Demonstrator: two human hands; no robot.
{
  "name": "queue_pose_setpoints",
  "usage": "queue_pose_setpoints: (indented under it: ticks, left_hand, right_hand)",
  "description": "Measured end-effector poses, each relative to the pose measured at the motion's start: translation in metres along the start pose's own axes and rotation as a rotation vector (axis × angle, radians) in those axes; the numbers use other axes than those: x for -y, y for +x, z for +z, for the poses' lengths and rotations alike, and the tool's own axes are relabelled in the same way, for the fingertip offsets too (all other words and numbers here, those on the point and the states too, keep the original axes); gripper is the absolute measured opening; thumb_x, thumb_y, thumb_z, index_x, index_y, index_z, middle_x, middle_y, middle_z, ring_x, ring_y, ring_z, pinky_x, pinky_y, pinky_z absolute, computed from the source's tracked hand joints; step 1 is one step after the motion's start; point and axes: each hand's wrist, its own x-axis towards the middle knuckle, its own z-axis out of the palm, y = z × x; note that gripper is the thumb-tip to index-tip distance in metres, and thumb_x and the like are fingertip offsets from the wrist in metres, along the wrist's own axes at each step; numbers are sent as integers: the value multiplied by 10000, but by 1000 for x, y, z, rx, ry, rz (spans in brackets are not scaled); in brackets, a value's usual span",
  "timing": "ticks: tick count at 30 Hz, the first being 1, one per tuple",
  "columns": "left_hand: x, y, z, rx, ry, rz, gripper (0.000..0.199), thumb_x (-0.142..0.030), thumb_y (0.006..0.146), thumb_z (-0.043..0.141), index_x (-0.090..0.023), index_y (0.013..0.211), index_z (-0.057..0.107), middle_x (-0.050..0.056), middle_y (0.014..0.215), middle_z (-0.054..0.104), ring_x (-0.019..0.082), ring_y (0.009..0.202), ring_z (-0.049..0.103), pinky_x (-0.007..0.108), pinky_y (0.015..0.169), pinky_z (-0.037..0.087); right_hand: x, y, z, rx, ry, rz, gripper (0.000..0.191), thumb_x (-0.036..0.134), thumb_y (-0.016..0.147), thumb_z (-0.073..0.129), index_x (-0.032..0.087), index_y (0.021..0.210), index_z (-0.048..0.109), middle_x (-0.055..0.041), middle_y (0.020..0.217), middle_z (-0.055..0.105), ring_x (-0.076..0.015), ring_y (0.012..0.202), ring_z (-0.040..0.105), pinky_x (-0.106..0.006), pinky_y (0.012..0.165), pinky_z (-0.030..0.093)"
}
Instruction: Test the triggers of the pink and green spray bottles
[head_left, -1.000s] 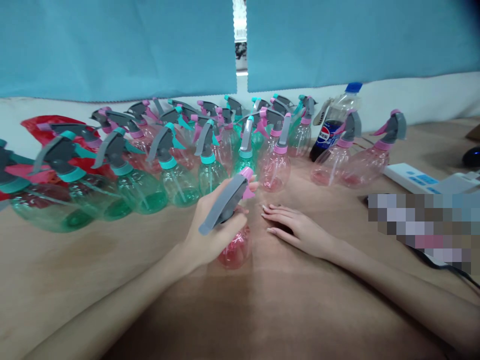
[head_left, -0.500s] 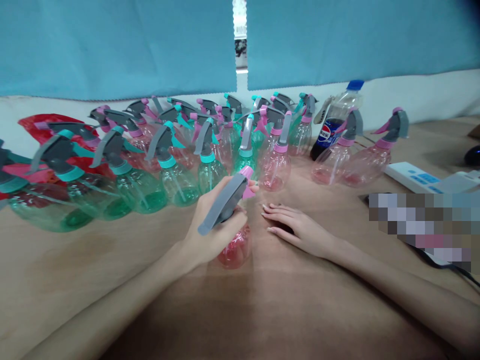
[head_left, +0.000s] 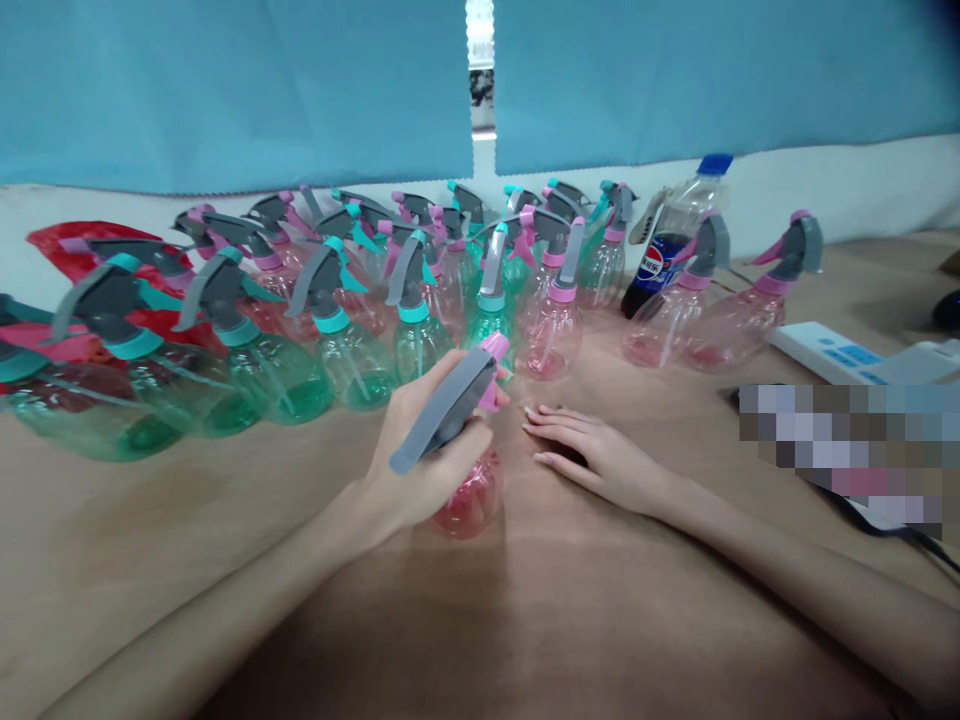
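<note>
My left hand is wrapped round the neck of a pink spray bottle with a grey and pink trigger head. The bottle's clear pink body shows below my fingers, near the table top; its neck is hidden by the hand. Beside it, to the right, my right hand lies on the table with fingers stretched out, holding nothing. Just beyond the hands stand a green spray bottle and another pink spray bottle.
Several green spray bottles line the left, with more bottles behind. A red plastic bag lies at far left. On the right are a cola bottle, two pink spray bottles, a white power strip and a pixelated phone-like object.
The view has shifted very slightly. The pink bottle's trigger head in my left hand has tipped a little to the left; my right hand stays in place.
</note>
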Motion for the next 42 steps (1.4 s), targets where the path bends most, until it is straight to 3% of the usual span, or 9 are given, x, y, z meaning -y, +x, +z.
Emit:
queue_pose_setpoints:
  ticks: [5, 12, 21, 26, 30, 37, 42]
  left_hand:
    - [0, 0, 0, 5, -27, 17, 256, -72, 735, 457, -201, 941, 535, -12, 838, 621, 138, 714, 577, 278, 684, 454]
    - [0, 2, 1, -14, -63, 0, 196, -90, 710, 494, -194, 866, 551, -8, 757, 603, 141, 629, 549, 287, 612, 447]
    - [8, -5, 3, -12, -70, -82, 489, -105, 771, 519, -229, 1240, 577, -12, 853, 665, 137, 724, 619, 240, 652, 496]
    - [8, -4, 5, -18, -71, -75, 486, -121, 771, 522, -202, 1246, 582, 13, 942, 686, 157, 777, 657, 266, 715, 534]
    - [10, -4, 7, -42, -55, -45, 463, -125, 780, 509, -193, 1230, 590, 12, 950, 668, 129, 709, 605, 259, 692, 517]
    - [6, -3, 6, -48, -61, -36, 410, -112, 757, 505, -181, 1148, 606, -5, 844, 631, 111, 639, 520, 254, 657, 491]
    - [7, -3, 6, -65, -48, -1, 244, -112, 764, 495, -199, 963, 604, -46, 695, 520, 91, 570, 455, 212, 545, 410]
  right_hand:
    - [-1, 0, 0, 8, -11, 5, 370, 375, 978, 461, 235, 1303, 567, -69, 1353, 596, -245, 1323, 479, -492, 1119, 377]
    - [0, 0, 0, 6, -14, 4, 369, 378, 978, 462, 241, 1306, 564, -62, 1351, 599, -241, 1320, 482, -487, 1121, 376]
    - [0, 0, 0, -1, -18, 1, 366, 374, 978, 466, 226, 1296, 573, -66, 1348, 601, -244, 1317, 486, -488, 1118, 376]
    - [-1, 0, 1, 1, -43, -1, 378, 374, 980, 462, 203, 1300, 567, -74, 1368, 584, -239, 1324, 477, -472, 1132, 363]
    - [-1, -1, 1, 5, -47, 6, 384, 379, 980, 461, 186, 1294, 572, -78, 1371, 581, -234, 1331, 469, -460, 1136, 360]
    - [-1, -1, 1, -1, -34, 4, 376, 374, 975, 471, 200, 1291, 578, -73, 1356, 595, -240, 1328, 472, -468, 1130, 365]
    - [0, -1, 1, 4, -28, 6, 385, 377, 975, 471, 202, 1303, 569, -79, 1371, 581, -241, 1327, 474, -471, 1128, 367]
